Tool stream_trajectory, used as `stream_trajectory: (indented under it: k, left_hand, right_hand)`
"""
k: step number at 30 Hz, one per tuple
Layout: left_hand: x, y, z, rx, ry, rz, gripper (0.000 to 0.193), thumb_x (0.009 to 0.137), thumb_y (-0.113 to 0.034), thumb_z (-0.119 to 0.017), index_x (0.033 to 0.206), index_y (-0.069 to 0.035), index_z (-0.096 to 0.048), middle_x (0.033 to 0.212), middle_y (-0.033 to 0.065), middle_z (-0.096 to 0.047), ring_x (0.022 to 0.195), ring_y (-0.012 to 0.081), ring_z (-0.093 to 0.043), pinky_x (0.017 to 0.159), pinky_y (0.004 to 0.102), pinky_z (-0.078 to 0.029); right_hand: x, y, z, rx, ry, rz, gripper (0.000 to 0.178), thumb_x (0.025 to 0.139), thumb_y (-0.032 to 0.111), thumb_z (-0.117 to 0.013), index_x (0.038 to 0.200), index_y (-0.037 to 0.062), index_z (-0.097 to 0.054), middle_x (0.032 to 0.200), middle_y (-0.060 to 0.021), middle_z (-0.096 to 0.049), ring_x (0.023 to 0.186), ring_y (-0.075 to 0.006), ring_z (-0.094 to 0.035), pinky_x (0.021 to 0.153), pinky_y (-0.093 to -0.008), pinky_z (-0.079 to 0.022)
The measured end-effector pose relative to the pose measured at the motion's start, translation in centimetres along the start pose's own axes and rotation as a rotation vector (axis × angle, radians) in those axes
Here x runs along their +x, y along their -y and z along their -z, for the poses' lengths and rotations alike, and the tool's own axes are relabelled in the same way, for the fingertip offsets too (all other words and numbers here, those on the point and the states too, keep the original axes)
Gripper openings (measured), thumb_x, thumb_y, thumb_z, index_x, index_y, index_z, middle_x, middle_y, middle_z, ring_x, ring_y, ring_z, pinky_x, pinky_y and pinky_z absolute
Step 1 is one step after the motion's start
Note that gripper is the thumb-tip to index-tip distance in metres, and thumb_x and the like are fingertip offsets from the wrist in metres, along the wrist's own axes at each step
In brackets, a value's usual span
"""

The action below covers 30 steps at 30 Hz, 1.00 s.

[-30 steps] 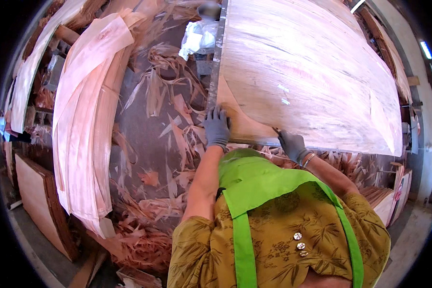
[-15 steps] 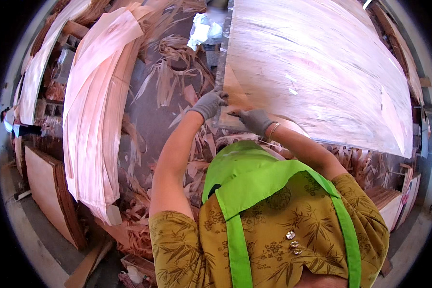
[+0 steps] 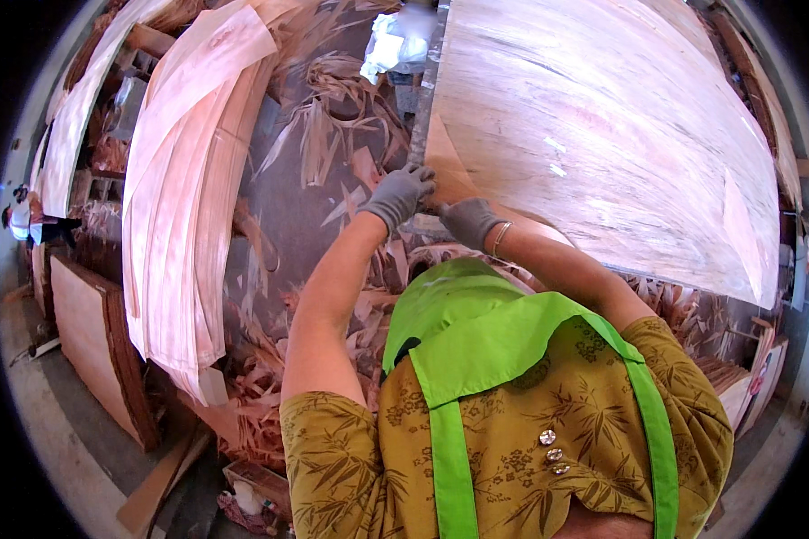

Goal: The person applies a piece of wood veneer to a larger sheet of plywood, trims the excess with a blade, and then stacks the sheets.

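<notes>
A large pale veneer sheet [image 3: 602,135] lies on top of a stack ahead of me and to my right. Both my hands wear grey gloves. My left hand [image 3: 401,193] grips the sheet's near left corner edge, fingers curled over it. Just right of it, my right hand [image 3: 469,220] is also closed on that same edge, a bangle on its wrist. A brown strip of veneer [image 3: 458,180] sticks out between the two hands.
A tall curved pile of pinkish veneer sheets [image 3: 184,189] stands to my left. Torn veneer scraps [image 3: 333,135] litter the dark floor between the piles. Brown boards [image 3: 90,341] lean at the lower left. Another person [image 3: 31,225] works at the far left.
Both hands have shifted left and up along the sheet's near edge toward its corner. My view has tilted with them.
</notes>
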<state>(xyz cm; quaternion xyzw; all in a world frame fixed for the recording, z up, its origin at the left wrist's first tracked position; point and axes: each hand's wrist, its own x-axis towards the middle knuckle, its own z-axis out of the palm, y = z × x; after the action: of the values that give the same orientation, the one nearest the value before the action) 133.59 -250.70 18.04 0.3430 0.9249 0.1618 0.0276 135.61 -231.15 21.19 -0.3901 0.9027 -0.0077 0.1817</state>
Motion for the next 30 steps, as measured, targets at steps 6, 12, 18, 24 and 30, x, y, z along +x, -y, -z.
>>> stream_trajectory:
  k: [6,12,18,24,30]
  left_hand:
    - [-0.6,-0.5,-0.5,0.093,-0.116,0.024,0.026,0.072,-0.014,-0.062,0.098,-0.011,-0.061,0.118,0.0065,-0.054,0.108,0.0262,-0.052,0.085,0.0366,-0.048]
    - [-0.5,-1.0,0.0,0.096,-0.093,0.047,0.029,0.072,-0.015,-0.064,0.101,-0.014,-0.062,0.120,0.0041,-0.052,0.107,0.0253,-0.052,0.085,0.0366,-0.048]
    - [-0.2,-1.3,0.7,0.076,0.010,0.095,0.036,0.070,-0.017,-0.067,0.105,-0.013,-0.060,0.125,0.0062,-0.051,0.114,0.0267,-0.050,0.089,0.0401,-0.045]
    - [-0.2,-1.4,1.0,0.146,0.023,0.100,0.034,0.073,-0.021,-0.065,0.106,-0.015,-0.060,0.128,0.0036,-0.051,0.116,0.0245,-0.049,0.088,0.0409,-0.043]
    - [-0.4,-1.5,1.0,0.160,-0.018,0.073,0.041,0.068,-0.021,-0.068,0.108,-0.016,-0.060,0.126,0.0024,-0.052,0.116,0.0235,-0.049,0.089,0.0419,-0.042]
  right_hand:
    - [0.3,-0.5,0.7,0.027,0.087,0.007,0.018,0.085,0.016,-0.048,0.096,0.0075,-0.060,0.072,-0.0151,-0.066,0.066,-0.0315,-0.067,0.052,-0.0463,-0.049]
    - [-2.2,-4.4,1.6,-0.014,0.179,-0.002,0.017,0.084,0.016,-0.050,0.094,0.0064,-0.060,0.072,-0.0156,-0.066,0.065,-0.0322,-0.066,0.051,-0.0452,-0.048]
    - [-6.7,-9.8,2.1,-0.033,0.182,-0.083,0.016,0.085,0.017,-0.050,0.093,0.0060,-0.059,0.067,-0.0135,-0.064,0.062,-0.0321,-0.066,0.050,-0.0457,-0.048]
    - [-11.2,-14.8,0.7,-0.114,0.126,-0.105,0.018,0.086,0.020,-0.050,0.098,0.0080,-0.056,0.065,-0.0119,-0.062,0.061,-0.0318,-0.064,0.051,-0.0457,-0.047]
    - [-15.7,-13.9,0.2,0.160,-0.031,-0.247,0.046,0.084,0.050,-0.056,0.105,0.0094,-0.050,0.068,-0.0160,-0.062,0.063,-0.0391,-0.060,0.057,-0.0475,-0.045]
